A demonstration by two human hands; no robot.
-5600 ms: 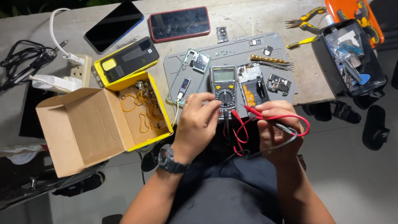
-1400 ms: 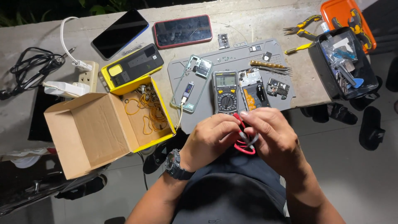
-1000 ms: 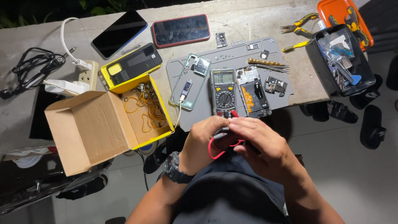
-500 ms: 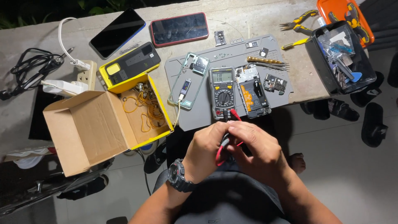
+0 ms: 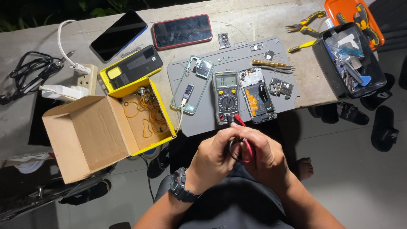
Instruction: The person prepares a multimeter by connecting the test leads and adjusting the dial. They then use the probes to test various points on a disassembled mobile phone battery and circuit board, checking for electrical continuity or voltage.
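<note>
Head view: your left hand (image 5: 212,159) and right hand (image 5: 265,159) are curled together over your lap, fingers pinching the coiled red and black test leads (image 5: 242,146). Leads are plugged into the meter (image 5: 226,96) on the grey mat (image 5: 237,55); pull hard and I'd expect the meter to drag off the table edge. Count: two phones, one opened phone (image 5: 257,95), one cardboard box (image 5: 91,133).

Black wristwatch (image 5: 183,191) — bare forearms, grey shorts (image 5: 237,203)
</note>
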